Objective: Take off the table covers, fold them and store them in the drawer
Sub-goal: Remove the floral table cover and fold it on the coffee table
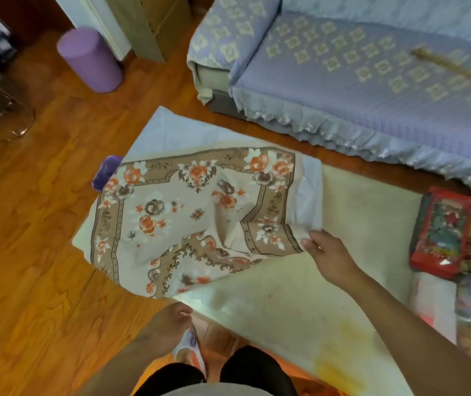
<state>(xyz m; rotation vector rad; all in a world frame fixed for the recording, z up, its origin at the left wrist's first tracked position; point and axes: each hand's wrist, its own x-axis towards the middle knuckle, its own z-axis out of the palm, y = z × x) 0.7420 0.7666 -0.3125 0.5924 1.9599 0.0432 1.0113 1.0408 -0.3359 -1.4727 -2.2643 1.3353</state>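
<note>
Bare forearms, no sleeves; black shorts (245, 372), grey top hem (200, 391), white/orange slipper (190, 350).

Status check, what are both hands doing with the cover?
Right hand pinches floral cover corner, folding it back. Left hand grips near edge. Red packet sits on table's right end.

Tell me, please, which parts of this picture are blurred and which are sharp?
Head view: the floral cover and right hand pinching it are fairly sharp; the red packets and the right and left edges smear; wide-angle bending shows at the sofa.
</note>
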